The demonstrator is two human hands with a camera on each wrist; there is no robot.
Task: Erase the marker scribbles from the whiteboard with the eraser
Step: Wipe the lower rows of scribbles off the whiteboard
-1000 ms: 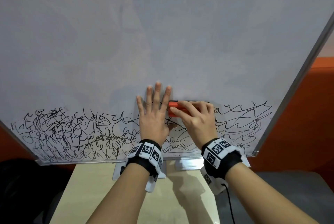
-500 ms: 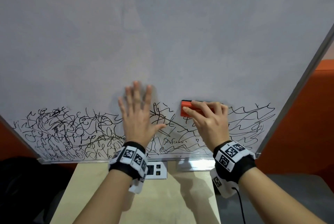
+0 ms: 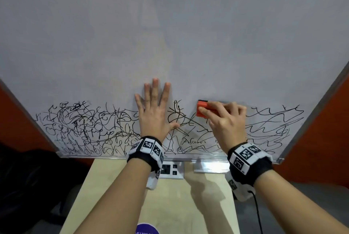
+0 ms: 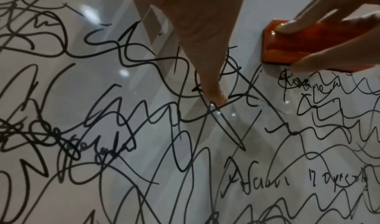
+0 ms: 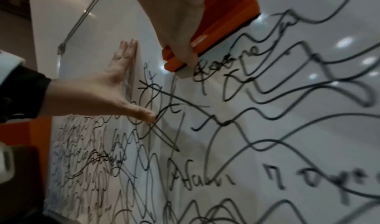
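Observation:
The whiteboard [image 3: 170, 35] is wiped white above, with black marker scribbles [image 3: 90, 128] in a band along its lower part. My right hand [image 3: 222, 118] grips the orange eraser [image 3: 200, 108] and holds it flat on the board at the band's top edge, right of centre. In the right wrist view the eraser [image 5: 224, 30] sits under my palm, its dark felt against the board. My left hand [image 3: 154, 109] presses flat on the board with straight, spread fingers, just left of the eraser. Its thumb [image 4: 213, 91] touches the scribbles [image 4: 102, 113].
The board's metal frame [image 3: 321, 101] runs down the right side, with an orange wall behind. Below the board lies a beige table [image 3: 170, 196] with a socket panel [image 3: 171, 170] and a marker tray [image 3: 211, 166]. A cable hangs from my right wrist.
My two hands have moved apart: the eraser slid right along the top of the scribble band, uncovering scribbles between the hands. The left hand shifted left and stays flat on the board.

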